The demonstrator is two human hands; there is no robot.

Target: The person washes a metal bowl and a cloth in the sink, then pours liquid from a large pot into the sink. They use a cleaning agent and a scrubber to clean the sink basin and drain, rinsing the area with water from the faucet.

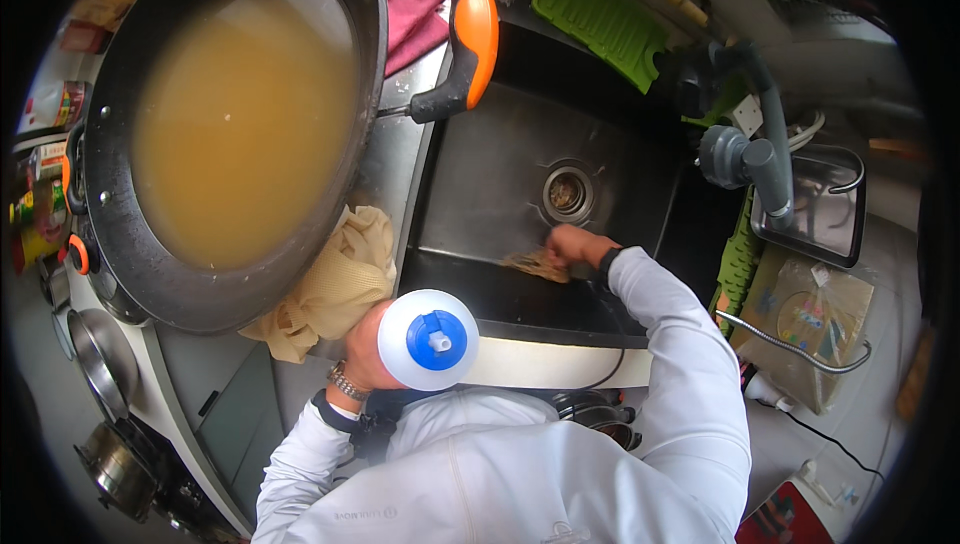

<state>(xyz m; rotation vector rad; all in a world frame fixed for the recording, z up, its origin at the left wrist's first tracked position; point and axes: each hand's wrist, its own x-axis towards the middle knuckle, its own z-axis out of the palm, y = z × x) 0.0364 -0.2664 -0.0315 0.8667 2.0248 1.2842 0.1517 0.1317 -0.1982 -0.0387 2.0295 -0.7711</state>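
Note:
My left hand (367,352) is wrapped around a white plastic bottle (390,356) with a blue flip-top cap (437,340), held upright before my body. Inside the dark sink (480,161), my right hand (577,245) grips a tan, fibrous scrubber (536,265), blurred, against the near wall. Just beyond that hand lies the round drain (568,193), with brown scraps in its basket. A large black wok (360,191) with orange-and-black handles (480,33) stands left of the sink, containing cloudy yellowish liquid (247,123).
A beige mesh cloth (337,289) is bunched between wok and bottle; a maroon cloth (412,15) lies behind. The grey faucet (769,161) stands right of the sink. Green plastic racks (600,18) line its far side. Metal pots (120,461) sit at lower left.

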